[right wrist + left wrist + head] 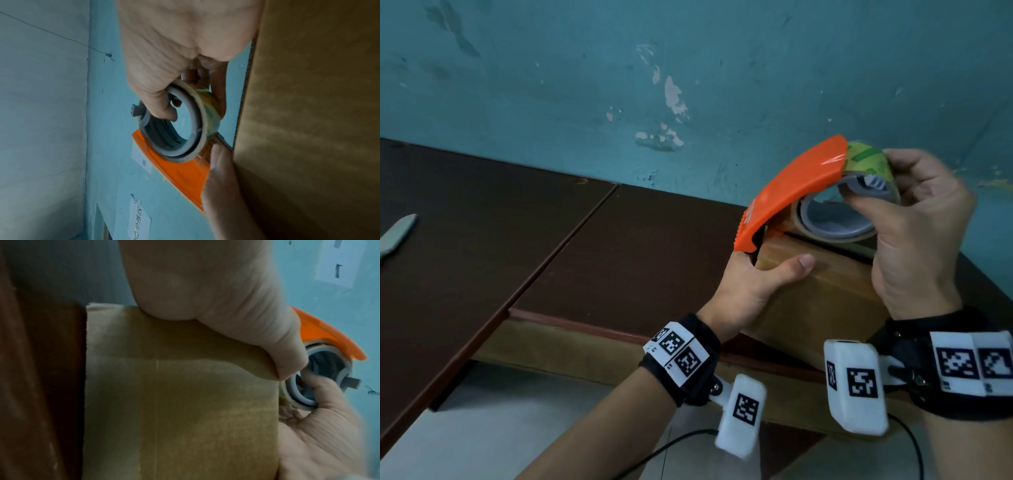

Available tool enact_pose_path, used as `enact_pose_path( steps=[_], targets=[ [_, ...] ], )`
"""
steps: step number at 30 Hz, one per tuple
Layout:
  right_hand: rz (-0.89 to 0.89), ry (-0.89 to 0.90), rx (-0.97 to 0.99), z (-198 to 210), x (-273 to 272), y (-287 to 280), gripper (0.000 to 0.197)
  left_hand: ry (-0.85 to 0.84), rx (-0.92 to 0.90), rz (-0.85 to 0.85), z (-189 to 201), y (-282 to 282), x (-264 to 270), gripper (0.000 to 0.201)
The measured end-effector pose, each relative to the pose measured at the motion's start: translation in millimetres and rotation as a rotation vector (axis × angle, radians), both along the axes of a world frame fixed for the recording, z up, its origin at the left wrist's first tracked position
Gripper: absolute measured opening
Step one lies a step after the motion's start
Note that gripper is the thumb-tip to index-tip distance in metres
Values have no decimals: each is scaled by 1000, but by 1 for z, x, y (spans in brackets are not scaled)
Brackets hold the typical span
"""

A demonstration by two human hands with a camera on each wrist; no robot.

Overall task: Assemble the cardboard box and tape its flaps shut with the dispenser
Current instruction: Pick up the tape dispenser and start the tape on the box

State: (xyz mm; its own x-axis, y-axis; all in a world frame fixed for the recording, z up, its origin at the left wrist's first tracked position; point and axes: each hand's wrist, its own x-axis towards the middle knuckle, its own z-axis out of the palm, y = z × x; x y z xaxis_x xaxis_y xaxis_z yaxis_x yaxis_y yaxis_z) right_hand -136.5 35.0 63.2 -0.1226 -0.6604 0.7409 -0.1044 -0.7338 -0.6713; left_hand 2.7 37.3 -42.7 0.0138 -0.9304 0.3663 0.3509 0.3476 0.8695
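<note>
1. At the far left edge of the head view a flat, pale grey, blade-shaped object [395, 233] lies on the counter [482, 219], cut off by the frame; what it is cannot be told.
2. The counter is dark brown with a smooth matte top, made of two slabs meeting at a seam, with a reddish front edge.
3. Right of centre, the left hand [753, 284] grasps the near left corner of the box [822, 301]: thumb lying flat on the top, fingers hidden down the left side.
4. The box is plain tan cardboard with dull faces, standing on the counter at lower right. Its top flaps look folded down; its inside is hidden.
5. Above the box's top, the dispenser [787, 192] is a glossy orange curved plastic shell with a serrated lower end just beside the left hand.
6. It carries the tape roll [839, 219], clear brownish tape on a grey ring core.
7. The right hand [921, 233] grasps the roll, thumb hooked inside the core, fingers over the outside.
</note>
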Motion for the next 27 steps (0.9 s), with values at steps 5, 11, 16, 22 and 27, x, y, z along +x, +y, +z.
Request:
enact_pose_path(
  steps=[5, 11, 16, 22, 27],
  targets=[
    [72, 29, 110, 1, -7, -4, 30, 31, 95, -99, -1, 6, 3, 55],
    [59, 89, 144, -4, -22, -3, 27, 45, 118, -121, -1, 4, 1, 69],
    [21, 120, 172, -6, -20, -6, 27, 13, 135, -110, 0, 5, 0, 70],
    [171, 61, 495, -3, -30, -9, 22, -12, 151, -120, 5, 10, 4, 52],
    [262, 66, 624, 4, -35, -7, 30, -8, 195, -137, 16, 9, 4, 28]
  ],
)
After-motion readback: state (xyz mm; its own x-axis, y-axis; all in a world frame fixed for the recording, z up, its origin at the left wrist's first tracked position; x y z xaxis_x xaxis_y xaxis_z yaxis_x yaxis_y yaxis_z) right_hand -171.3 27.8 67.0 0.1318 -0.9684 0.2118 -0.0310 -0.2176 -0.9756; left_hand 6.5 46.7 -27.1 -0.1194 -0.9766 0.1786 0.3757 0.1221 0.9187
